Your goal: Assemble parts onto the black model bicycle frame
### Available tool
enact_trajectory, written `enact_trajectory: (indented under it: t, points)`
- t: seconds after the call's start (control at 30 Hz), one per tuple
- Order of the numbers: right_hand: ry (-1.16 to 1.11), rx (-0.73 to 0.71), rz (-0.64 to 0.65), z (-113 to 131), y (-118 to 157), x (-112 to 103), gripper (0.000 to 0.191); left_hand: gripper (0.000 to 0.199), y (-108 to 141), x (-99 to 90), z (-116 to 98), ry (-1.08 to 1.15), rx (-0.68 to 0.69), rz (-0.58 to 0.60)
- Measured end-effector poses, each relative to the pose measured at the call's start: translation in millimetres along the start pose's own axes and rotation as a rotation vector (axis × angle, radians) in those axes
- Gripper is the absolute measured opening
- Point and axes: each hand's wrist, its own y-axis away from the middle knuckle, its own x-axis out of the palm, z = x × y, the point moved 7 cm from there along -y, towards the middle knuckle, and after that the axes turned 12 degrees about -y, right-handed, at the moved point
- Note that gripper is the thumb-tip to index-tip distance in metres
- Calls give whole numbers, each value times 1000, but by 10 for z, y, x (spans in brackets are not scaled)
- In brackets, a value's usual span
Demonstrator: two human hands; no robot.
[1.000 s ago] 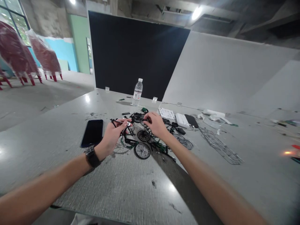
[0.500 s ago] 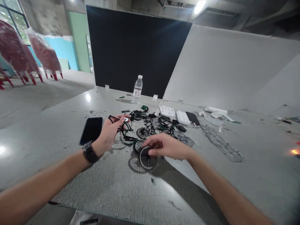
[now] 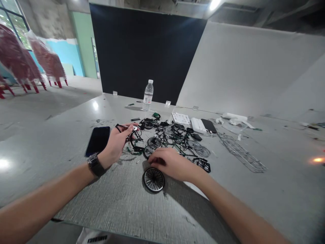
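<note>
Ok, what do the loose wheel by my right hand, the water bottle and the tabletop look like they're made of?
Loose wheel: matte black tyre, probably rubber or plastic, around thin bright spokes that look like metal.
Water bottle: clear, glossy plastic, judging by how the dark panel shows through it, with a white cap.
Tabletop: grey, hard and semi-gloss, reflecting the ceiling lights; possibly laminate or stone, with a fine streaked grain.

One water bottle (image 3: 148, 95); one smartphone (image 3: 98, 140); one loose spoked wheel (image 3: 153, 180); two power banks, white (image 3: 198, 125) and black (image 3: 209, 125); one instruction sheet (image 3: 181, 118).
</note>
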Motion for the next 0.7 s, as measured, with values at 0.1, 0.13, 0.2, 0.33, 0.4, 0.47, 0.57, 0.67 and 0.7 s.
enact_trajectory:
  t: [0.1,0.13,0.2,0.33,0.4,0.47,0.57,0.67,0.7]
  points:
    - [17,14,-30,-83,-1,-47,13,15,-5,0,6,-2,-6,-2]
    - [18,22,-36,-95,3,-72,12,15,-6,0,10,-4,-9,-3]
    - [1,48,-42,-100,19,-135,9,16,-6,1,15,-6,-8,-2]
    - [-105,74,67,-36,57,-164,29,18,-16,-15,3,-5,21,-12]
    - [-129,57,137,10,64,-124,36,18,-40,-53,-6,6,35,-43]
    - [-119,43,158,32,58,-90,37,18,-80,-111,-15,26,46,-82]
    - [-78,50,131,24,40,-78,34,15,-151,-229,-11,52,39,-147]
    - [-44,88,87,-16,31,-113,31,12,-212,-330,0,82,28,-173]
    - [-40,103,75,-34,31,-129,31,13,-229,-348,3,88,26,-166]
